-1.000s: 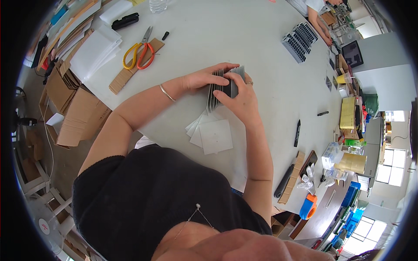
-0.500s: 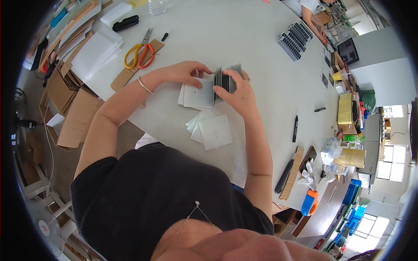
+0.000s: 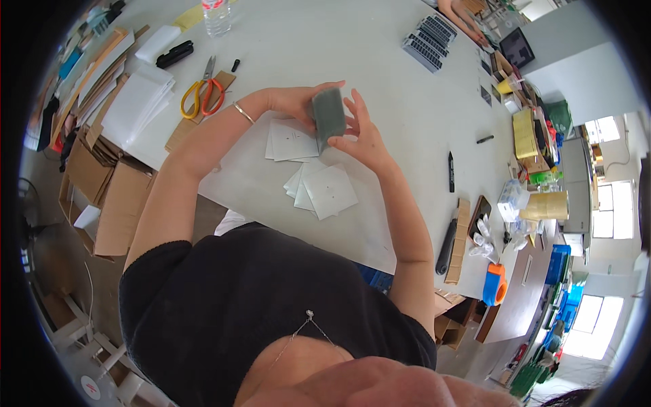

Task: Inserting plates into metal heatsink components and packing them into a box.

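Note:
A thick stack of thin grey square plates (image 3: 329,114) stands on edge, squared into a block. My left hand (image 3: 296,103) is closed on its left side, the fingers partly hidden behind it. At the right side of the block my right hand (image 3: 366,140) has its fingers spread, the thumb by the lower right corner; whether it touches is hard to tell. Under and left of the block lie pale square plates with small dark marks (image 3: 291,141). Nearer to me, more pale plates (image 3: 330,192) are fanned out on the white table (image 3: 258,186).
Scissors (image 3: 202,95) with yellow and orange handles lie on a cardboard strip at left, near white sheets (image 3: 141,102). A bottle (image 3: 217,17) stands far off. At right are a black marker (image 3: 451,171) and a tape dispenser (image 3: 495,283). Another person's arm (image 3: 464,19) reaches in beyond grey racks (image 3: 429,42).
The loosely spread upright plates are now gathered into one even block, turned with its face toward me. My right fingers have come off its top and spread. The whole view has shifted slightly.

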Demonstrator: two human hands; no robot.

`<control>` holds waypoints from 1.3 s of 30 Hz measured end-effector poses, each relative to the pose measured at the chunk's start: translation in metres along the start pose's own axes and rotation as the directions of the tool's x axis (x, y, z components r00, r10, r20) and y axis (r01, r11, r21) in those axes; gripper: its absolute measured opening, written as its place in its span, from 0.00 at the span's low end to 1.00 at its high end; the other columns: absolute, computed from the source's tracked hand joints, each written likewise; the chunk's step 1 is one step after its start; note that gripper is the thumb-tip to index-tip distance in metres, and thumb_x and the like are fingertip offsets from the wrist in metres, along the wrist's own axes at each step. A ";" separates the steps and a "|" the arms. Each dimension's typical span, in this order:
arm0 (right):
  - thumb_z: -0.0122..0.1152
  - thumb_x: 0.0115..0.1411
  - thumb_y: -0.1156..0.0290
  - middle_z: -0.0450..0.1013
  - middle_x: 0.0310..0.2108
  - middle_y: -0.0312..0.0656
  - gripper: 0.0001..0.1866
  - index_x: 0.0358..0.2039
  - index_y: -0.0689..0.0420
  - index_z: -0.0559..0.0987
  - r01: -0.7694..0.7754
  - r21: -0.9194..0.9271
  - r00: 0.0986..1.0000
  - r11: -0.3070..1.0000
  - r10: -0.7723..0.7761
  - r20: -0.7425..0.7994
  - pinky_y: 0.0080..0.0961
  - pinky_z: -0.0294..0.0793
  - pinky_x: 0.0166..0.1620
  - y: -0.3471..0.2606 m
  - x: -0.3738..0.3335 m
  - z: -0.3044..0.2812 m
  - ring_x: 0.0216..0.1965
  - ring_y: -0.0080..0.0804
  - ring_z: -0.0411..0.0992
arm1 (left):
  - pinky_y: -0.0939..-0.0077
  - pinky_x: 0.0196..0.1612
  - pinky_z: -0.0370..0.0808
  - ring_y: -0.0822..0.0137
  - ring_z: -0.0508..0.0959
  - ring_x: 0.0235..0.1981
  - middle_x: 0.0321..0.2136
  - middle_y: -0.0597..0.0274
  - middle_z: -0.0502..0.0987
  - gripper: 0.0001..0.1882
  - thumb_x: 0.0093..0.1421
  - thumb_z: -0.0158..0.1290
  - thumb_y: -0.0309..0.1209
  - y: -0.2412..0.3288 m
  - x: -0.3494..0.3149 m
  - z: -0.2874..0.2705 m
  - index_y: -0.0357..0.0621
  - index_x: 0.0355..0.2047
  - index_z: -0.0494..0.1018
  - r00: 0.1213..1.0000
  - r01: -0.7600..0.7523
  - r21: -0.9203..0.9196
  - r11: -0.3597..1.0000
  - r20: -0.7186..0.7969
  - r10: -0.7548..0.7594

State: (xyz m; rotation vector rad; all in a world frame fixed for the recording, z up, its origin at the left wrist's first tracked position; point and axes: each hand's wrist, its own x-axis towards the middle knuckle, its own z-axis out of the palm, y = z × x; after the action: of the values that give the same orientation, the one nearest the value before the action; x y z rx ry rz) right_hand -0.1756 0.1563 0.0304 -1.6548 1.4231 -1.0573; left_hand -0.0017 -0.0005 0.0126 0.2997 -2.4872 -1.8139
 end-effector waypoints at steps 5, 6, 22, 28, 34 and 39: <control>0.72 0.42 0.65 0.59 0.58 0.52 0.52 0.63 0.55 0.49 0.042 -0.231 0.978 0.972 -0.087 -0.190 0.36 0.67 0.54 0.025 -0.027 0.030 0.55 0.45 0.64 | 0.67 0.62 0.60 0.62 0.63 0.58 0.57 0.58 0.63 0.59 0.42 0.64 0.19 -0.002 0.002 -0.001 0.54 0.67 0.37 1.000 -0.004 0.057 0.998 -0.014 0.005; 0.72 0.42 0.65 0.59 0.58 0.52 0.52 0.63 0.55 0.49 0.032 -0.230 0.975 0.973 -0.081 -0.208 0.36 0.67 0.54 0.021 -0.026 0.036 0.55 0.45 0.64 | 0.67 0.62 0.60 0.62 0.63 0.58 0.57 0.58 0.63 0.59 0.42 0.64 0.19 0.000 0.002 0.001 0.54 0.67 0.37 1.000 -0.006 0.062 0.998 0.005 0.006; 0.66 0.44 0.78 0.68 0.49 0.42 0.41 0.59 0.53 0.59 -0.145 -0.003 0.967 0.989 0.141 -0.211 0.30 0.64 0.55 0.054 -0.079 -0.074 0.52 0.34 0.66 | 0.60 0.59 0.60 0.49 0.63 0.57 0.55 0.47 0.64 0.57 0.36 0.67 0.48 0.006 0.080 0.087 0.42 0.63 0.49 0.930 -0.008 0.396 0.918 -0.335 0.152; 0.69 0.42 0.74 0.64 0.53 0.44 0.51 0.64 0.53 0.49 -0.032 0.167 0.808 0.985 0.124 -0.575 0.30 0.63 0.57 0.064 -0.068 -0.022 0.53 0.35 0.65 | 0.57 0.58 0.57 0.52 0.64 0.56 0.54 0.52 0.66 0.60 0.35 0.67 0.48 0.001 0.086 0.095 0.44 0.64 0.47 0.932 0.009 0.415 0.910 -0.332 0.142; 0.74 0.38 0.68 0.68 0.49 0.48 0.50 0.61 0.58 0.56 -0.026 0.160 0.825 0.987 0.112 -0.553 0.29 0.64 0.55 0.056 -0.078 -0.036 0.52 0.36 0.66 | 0.66 0.53 0.66 0.58 0.70 0.52 0.50 0.53 0.71 0.51 0.36 0.69 0.41 -0.007 0.092 0.097 0.43 0.60 0.57 0.925 -0.031 0.319 0.947 -0.351 0.148; 0.76 0.32 0.55 0.71 0.41 0.51 0.43 0.46 0.66 0.68 -0.201 0.253 0.779 0.946 0.311 -0.544 0.31 0.68 0.48 0.054 -0.095 -0.041 0.44 0.41 0.69 | 0.72 0.46 0.72 0.67 0.76 0.40 0.38 0.60 0.77 0.29 0.44 0.65 0.34 0.014 0.092 0.097 0.38 0.47 0.70 0.989 -0.119 0.247 0.962 -0.052 0.135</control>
State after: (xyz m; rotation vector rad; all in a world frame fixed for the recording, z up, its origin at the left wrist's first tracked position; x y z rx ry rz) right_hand -0.2414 0.2418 -0.0132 -0.9922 1.8055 -1.5559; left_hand -0.1083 0.0776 -0.0112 0.2019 -2.6153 -1.4281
